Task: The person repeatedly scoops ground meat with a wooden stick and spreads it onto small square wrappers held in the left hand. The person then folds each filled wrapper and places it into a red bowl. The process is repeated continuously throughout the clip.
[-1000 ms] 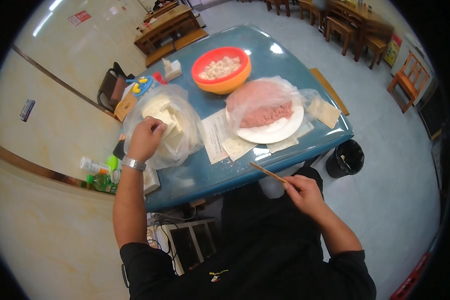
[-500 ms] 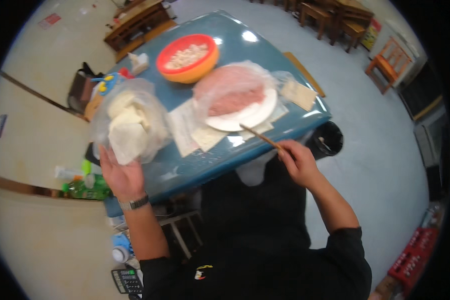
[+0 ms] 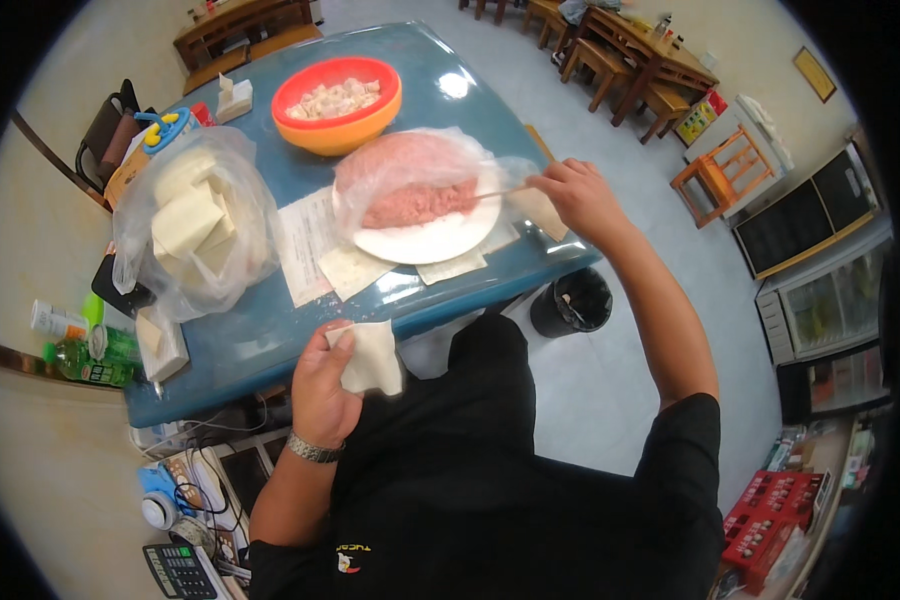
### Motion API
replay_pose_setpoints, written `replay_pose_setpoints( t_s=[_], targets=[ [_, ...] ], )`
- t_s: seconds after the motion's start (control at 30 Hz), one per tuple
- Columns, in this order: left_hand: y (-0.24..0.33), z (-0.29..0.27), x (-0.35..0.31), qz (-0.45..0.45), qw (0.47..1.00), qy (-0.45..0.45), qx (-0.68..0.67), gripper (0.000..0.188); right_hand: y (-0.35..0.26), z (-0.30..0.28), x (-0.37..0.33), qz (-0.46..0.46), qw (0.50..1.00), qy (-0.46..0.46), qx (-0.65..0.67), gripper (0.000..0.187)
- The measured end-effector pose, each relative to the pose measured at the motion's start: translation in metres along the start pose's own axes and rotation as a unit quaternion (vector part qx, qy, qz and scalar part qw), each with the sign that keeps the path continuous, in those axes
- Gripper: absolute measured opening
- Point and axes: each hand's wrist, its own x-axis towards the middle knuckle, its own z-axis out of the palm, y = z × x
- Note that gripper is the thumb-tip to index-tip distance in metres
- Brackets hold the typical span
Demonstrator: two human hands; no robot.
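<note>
My left hand [image 3: 320, 398], with a watch at the wrist, pinches a pale square dough wrapper [image 3: 375, 358] in front of the table's near edge. Between the fingers of my right hand [image 3: 577, 197] is a thin wooden stick [image 3: 508, 191]. Its tip meets the right side of the pink minced meat [image 3: 422, 209], heaped on a white plate [image 3: 410, 248] and partly covered by clear plastic film. More dough wrappers [image 3: 188, 222] lie stacked in an open plastic bag at the left. Behind the plate, an orange bowl with a red rim [image 3: 335, 135] holds small whitish pieces.
Under the plate are paper sheets [image 3: 307, 245] on the blue-green table [image 3: 270, 365]. A tissue pack [image 3: 160, 343] and green bottles [image 3: 90, 362] stand at the left edge. A black bin [image 3: 572, 300] sits on the floor to the right, with a wooden chair [image 3: 715, 178] beyond.
My left hand has come away from the bag toward me, now holding one dough wrapper. My right hand has moved up, bringing the stick's tip from the plate's front edge to the meat.
</note>
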Motion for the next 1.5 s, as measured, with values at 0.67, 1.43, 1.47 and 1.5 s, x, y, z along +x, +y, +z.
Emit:
replay_pose_setpoints(
  t_s=[0.67, 1.43, 1.47, 1.5],
  targets=[
    [-0.010, -0.030, 0.003, -0.001, 0.990, -0.029, -0.139, 0.040, -0.019, 0.010, -0.001, -0.024, 0.990, -0.134, 0.018, 0.037],
    [-0.037, 0.062, 0.058, -0.002, 0.987, 0.088, -0.131, 0.044, -0.057, -0.007, -0.010, 0.051, 0.981, -0.154, 0.106, 0.041],
    [-0.039, 0.066, 0.061, 0.002, 0.987, 0.092, -0.131, 0.044, -0.062, -0.008, -0.011, 0.043, 0.981, -0.149, 0.116, 0.042],
    [-0.041, 0.068, 0.063, 0.007, 0.987, 0.096, -0.130, 0.044, -0.066, -0.012, -0.012, 0.025, 0.982, -0.146, 0.120, 0.044]
  ],
)
